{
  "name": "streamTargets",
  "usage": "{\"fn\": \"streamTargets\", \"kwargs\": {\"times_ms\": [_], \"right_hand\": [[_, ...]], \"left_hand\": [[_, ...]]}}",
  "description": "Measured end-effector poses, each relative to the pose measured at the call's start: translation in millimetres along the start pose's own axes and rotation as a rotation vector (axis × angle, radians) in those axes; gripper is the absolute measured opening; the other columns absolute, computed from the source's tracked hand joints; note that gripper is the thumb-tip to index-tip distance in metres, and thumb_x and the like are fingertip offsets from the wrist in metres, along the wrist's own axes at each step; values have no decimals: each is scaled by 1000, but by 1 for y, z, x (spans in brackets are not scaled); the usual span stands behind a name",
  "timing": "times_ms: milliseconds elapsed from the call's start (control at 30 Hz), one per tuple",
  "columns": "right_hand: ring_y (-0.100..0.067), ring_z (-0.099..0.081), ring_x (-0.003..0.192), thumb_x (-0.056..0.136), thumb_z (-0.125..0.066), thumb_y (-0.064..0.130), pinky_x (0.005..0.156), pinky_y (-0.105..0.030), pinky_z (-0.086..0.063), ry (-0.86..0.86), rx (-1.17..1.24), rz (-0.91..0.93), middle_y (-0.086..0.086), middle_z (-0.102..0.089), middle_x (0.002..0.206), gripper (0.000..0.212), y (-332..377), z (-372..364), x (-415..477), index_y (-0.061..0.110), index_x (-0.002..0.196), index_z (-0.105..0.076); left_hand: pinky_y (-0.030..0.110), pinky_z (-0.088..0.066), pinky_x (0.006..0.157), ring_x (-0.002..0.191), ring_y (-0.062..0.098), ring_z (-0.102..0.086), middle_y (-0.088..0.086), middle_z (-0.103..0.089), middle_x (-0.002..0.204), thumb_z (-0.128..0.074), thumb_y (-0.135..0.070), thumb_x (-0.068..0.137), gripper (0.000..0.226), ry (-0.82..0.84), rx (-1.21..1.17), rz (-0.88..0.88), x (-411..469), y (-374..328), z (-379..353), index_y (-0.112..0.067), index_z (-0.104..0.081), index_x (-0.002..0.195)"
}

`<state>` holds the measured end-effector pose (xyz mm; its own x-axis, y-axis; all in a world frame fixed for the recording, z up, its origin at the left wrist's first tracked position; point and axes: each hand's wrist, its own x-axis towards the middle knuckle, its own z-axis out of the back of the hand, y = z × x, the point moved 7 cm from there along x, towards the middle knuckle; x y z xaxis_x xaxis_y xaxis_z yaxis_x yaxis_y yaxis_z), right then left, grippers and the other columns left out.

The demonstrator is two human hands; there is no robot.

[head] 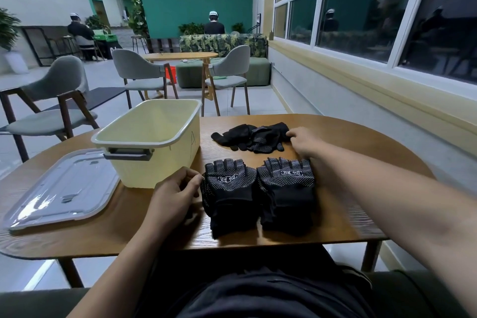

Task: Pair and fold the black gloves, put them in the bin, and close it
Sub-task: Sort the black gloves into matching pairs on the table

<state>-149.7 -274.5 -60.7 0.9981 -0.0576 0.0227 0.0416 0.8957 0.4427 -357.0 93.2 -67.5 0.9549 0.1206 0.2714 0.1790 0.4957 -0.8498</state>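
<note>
Nearest you, two folded pairs lie side by side at the near edge of the surface (pixel 108 232), dotted palms up: the left pair (pixel 229 196) and the right pair (pixel 286 188), touching or all but touching.

Your left hand (pixel 175 188) sits just left of the left pair with its fingers curled and the tips against that pair's edge. Whether it pinches the fabric or only steadies it, you cannot tell from here.

Your right hand (pixel 307 142) reaches past the right pair to the loose gloves (pixel 253 137), a heap farther back. Its thumb and curled fingers close on the heap's right end.

By the look of it, you are in the pairing step. Two pairs are done, the heap is yet to be sorted, and nothing has been binned.

The next move probably calls for drawing one glove free of the tangle. Bring it toward you, find its mate, then lay the two palm to palm before folding.

The bin (pixel 165 162) stands open to the left of the gloves, close beside your left hand. The inside that shows holds nothing, though the near wall hides part of the floor. Its lid (pixel 62 188) lies flat on the surface left of the bin, off and waiting for the last step.
</note>
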Motion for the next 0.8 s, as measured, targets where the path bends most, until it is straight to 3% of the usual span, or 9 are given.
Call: {"fn": "streamTargets", "kwargs": {"times_ms": [100, 200, 467, 800], "right_hand": [[-26, -65, 118, 91, -49, 13, 105, -41, -53, -80, 149, 21, 2, -74, 126, 40, -1, 16, -1, 32, 114, -75], [-22, -65, 101, 95, -55, 15, 94, -37, -54, -143, 257, 62, 5, -72, 108, 27, 16, 41, -17, 30, 104, -76], [-17, -61, 114, 101, -59, 4, 95, -28, -42, -196, 415, 154, -2, -72, 114, 28, 37, 88, -36, 16, 114, -81], [-17, -71, 112, 97, -58, -7, 104, -36, -54, -253, 580, 238, -5, -77, 111, 36, 54, 122, -44, 20, 107, -80]], "left_hand": [[38, -50, 51, 52, 25, -60, 7, -68, 73, -63, -32, 105, 13, 19, -128, 45, -1, 2, -4, -22, -70, 100], [37, -49, 49, 50, 24, -58, 11, -67, 73, -63, -30, 105, 13, 24, -144, 50, -2, 0, -5, -21, -70, 100], [29, -48, 47, 51, 17, -60, 6, -69, 74, -64, -30, 105, 12, -3, -71, 19, -3, -2, -1, -22, -71, 98], [30, -48, 46, 51, 16, -59, 10, -69, 75, -63, -29, 105, 13, 7, -88, 31, -6, -6, -1, -21, -70, 99]]}}
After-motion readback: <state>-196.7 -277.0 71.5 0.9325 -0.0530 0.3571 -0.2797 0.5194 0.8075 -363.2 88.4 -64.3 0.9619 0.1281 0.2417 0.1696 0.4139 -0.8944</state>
